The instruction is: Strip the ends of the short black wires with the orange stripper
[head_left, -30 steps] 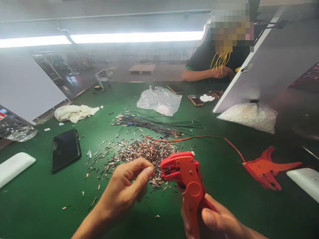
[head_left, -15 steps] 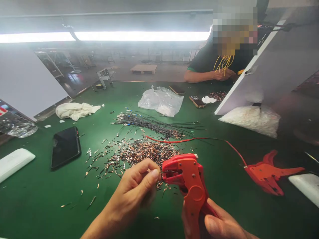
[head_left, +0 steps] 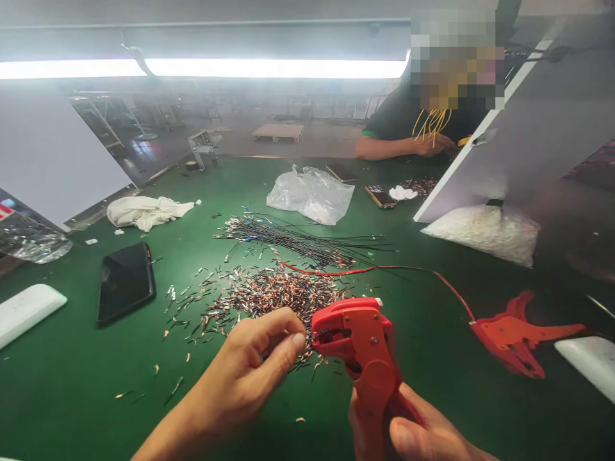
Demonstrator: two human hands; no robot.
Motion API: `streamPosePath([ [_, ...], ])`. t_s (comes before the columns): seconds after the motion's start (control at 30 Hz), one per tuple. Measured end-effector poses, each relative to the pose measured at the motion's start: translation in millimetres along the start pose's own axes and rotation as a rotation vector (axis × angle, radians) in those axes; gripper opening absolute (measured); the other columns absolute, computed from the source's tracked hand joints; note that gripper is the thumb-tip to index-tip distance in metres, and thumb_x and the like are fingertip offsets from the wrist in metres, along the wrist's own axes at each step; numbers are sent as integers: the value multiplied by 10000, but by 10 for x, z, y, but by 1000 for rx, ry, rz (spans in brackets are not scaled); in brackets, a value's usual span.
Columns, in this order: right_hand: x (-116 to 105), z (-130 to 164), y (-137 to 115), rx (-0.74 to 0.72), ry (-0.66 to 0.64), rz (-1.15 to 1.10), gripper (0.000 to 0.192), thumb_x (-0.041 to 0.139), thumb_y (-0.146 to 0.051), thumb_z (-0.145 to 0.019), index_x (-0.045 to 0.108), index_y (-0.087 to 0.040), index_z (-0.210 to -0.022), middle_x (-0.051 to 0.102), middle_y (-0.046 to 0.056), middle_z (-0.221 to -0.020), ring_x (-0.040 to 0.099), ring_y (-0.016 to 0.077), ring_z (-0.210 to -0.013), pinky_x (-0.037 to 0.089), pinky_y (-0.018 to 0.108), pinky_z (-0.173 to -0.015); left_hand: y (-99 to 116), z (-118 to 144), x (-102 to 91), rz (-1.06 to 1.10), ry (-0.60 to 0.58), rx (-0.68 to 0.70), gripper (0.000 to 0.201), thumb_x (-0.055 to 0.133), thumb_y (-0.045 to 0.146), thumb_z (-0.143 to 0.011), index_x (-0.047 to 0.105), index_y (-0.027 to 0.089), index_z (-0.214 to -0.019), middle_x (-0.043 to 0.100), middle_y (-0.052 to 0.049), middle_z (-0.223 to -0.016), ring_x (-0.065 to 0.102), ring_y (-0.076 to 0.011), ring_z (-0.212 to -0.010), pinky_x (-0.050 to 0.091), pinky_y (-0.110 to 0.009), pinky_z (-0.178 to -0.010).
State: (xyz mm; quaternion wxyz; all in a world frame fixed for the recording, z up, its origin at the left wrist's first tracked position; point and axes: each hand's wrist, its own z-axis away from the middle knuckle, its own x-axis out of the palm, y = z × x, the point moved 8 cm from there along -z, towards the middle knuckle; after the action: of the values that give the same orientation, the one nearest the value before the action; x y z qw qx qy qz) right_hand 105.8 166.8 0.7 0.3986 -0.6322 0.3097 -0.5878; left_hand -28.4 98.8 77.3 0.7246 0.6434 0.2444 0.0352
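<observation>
My right hand (head_left: pixel 423 426) is wrapped round the handles of a red and orange automatic wire stripper (head_left: pixel 375 358), whose jaws point left above the green table. Just in front of those jaws, the thumb and forefinger of my left hand (head_left: pixel 259 362) are pinched on a thin black wire, mostly hidden by the fingers. Behind both hands lies a pile of short black and copper wire scraps (head_left: pixel 283 291). Farther back rests a bundle of long black wires (head_left: pixel 298 240) with metal ends at its left.
A second red wire stripper (head_left: pixel 519 333), with a red cord (head_left: pixel 451 285), lies on the right. On the left are a black phone (head_left: pixel 126 282) and a white cloth (head_left: pixel 147 212). Plastic bags (head_left: pixel 312 195) lie behind; a co-worker (head_left: pixel 394 128) sits at the far right.
My left hand has drawn slightly left, away from the stripper's jaws. The wire seen between the jaws earlier no longer shows clearly there. My right hand and the stripper have barely moved.
</observation>
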Motion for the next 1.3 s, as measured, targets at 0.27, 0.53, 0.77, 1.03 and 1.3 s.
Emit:
streamPosePath([
  [0.27,-108,82,151,49,115,8,496,611,-627,-853,491,-174,-691,354,-69,-553,286,48,-465,231,184,-419,109,26,-33,-203,-87,-13,311,409,357,-968,523,191,-732,356,57,-608,332,-103,-556,250,-236,-510],
  [0.53,-105,108,207,91,101,74,542,615,-690,-807,397,-211,-679,302,-91,-552,252,45,-463,234,198,-426,83,10,-7,-179,-123,-73,326,401,404,-966,497,202,-728,355,56,-619,324,-114,-572,253,-243,-517],
  [0.77,-136,167,166,98,163,163,546,630,-711,-770,442,-208,-668,278,-75,-571,236,85,-526,246,255,-500,38,25,-7,-148,-112,-142,348,423,442,-937,506,198,-702,376,50,-629,338,-118,-585,269,-239,-526],
  [1.03,-154,146,309,145,222,99,582,670,-740,-725,469,-199,-651,275,-93,-512,224,61,-474,244,239,-467,-52,79,-32,-172,-15,-118,319,495,441,-920,637,191,-781,539,23,-666,449,-127,-620,338,-231,-563],
  [1.3,-140,157,302,280,241,63,579,641,-733,-772,498,-193,-619,325,-82,-497,329,73,-454,295,240,-464,-76,59,-50,-176,122,-3,239,538,335,-916,653,187,-767,584,24,-652,491,-108,-596,369,-206,-546],
])
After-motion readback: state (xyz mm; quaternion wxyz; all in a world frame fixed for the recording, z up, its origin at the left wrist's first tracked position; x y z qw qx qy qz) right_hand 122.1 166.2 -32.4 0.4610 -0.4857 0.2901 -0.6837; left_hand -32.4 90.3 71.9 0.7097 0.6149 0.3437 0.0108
